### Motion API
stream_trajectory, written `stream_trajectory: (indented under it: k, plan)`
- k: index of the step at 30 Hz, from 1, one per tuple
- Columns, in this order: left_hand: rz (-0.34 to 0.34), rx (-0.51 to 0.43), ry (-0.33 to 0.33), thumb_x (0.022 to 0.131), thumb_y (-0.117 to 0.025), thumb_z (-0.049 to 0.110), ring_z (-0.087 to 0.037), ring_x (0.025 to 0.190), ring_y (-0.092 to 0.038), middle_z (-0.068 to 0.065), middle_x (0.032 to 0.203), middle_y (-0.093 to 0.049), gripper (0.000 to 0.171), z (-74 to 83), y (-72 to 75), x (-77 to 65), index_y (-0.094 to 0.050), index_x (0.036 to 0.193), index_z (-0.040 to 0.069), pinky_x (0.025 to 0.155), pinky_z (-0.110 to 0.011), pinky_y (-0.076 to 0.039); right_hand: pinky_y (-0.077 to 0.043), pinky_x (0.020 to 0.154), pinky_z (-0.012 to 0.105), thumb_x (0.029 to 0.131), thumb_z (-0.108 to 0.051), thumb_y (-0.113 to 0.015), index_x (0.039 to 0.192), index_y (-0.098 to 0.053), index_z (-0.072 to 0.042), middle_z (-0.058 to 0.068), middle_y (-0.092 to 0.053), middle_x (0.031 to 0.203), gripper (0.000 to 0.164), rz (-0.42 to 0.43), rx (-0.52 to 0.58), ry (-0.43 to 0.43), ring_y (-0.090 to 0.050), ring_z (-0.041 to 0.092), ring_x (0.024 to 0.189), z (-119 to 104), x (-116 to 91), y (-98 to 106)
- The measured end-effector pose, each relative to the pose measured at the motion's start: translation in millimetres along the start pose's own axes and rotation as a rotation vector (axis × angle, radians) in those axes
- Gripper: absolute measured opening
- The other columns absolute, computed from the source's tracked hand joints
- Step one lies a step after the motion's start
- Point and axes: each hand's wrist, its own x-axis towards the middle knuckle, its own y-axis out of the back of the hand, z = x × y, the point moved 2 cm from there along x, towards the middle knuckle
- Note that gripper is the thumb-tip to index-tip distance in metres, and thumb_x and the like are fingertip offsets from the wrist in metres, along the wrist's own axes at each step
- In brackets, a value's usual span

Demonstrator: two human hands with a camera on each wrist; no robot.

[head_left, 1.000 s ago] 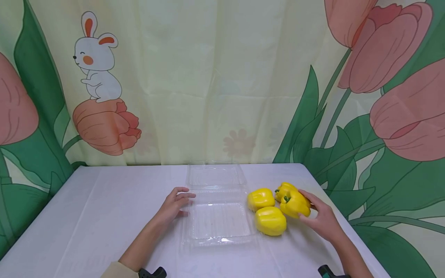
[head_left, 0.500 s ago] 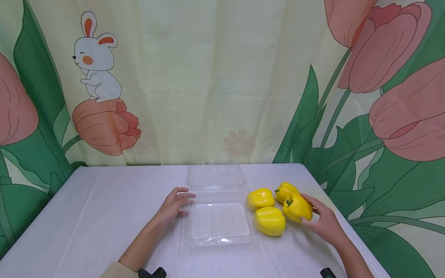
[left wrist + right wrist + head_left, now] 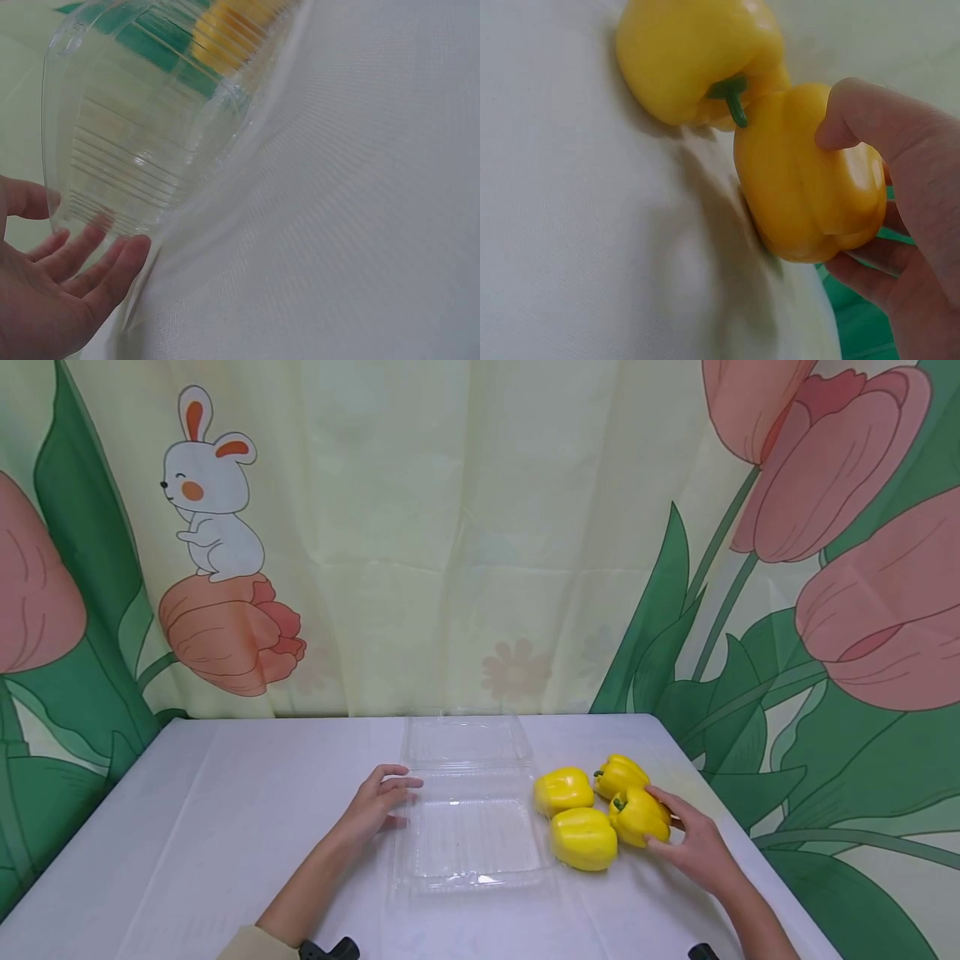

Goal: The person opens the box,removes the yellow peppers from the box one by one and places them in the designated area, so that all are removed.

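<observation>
In the head view, my right hand grips a yellow bell pepper, thumb on one side and fingers on the other. The right wrist view shows that pepper low over the white cloth, close beside another yellow bell pepper with a green stem. My left hand is at the left side of a clear plastic clamshell container, whose lid is folded back. In the left wrist view, loosely bent fingers touch the container's ribbed wall.
Two more yellow peppers, one nearer and one farther, lie just right of the container. Another yellow pepper lies behind the held one. A white cloth covers the table; a printed curtain hangs behind it.
My right hand has brought the held pepper slightly nearer and lower, away from overlapping the back pepper and beside the front one. My left hand and the container have stayed put.
</observation>
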Motion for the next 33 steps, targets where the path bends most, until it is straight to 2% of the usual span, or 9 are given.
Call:
stream_trajectory:
  k: [5, 33]
  plan:
    - [-0.009, -0.005, -0.008, 0.096, -0.048, 0.01, -0.029, 0.115, -0.058, -0.016, 0.133, -0.059, 0.038, 0.4, 0.5, -0.1, -0.039, 0.133, 0.005, 0.074, -0.031, -0.055, -0.052, 0.093, 0.053, 0.077, -0.013, -0.075, 0.141, -0.045, -0.004, 0.021, -0.051, 0.139, 0.071, -0.02, 0.023, -0.018, -0.053, 0.035, 0.119, -0.3, -0.3, -4.2]
    - [0.005, -0.005, -0.001, 0.097, -0.049, 0.011, -0.027, 0.114, -0.059, -0.015, 0.132, -0.061, 0.037, -0.8, 0.6, 0.7, -0.04, 0.132, 0.007, 0.077, -0.035, -0.057, -0.051, 0.095, 0.051, 0.077, -0.014, -0.076, 0.141, -0.045, -0.007, 0.019, -0.051, 0.14, 0.072, -0.076, 0.055, -0.043, -0.052, 0.035, 0.12, 2.4, -0.1, -16.5]
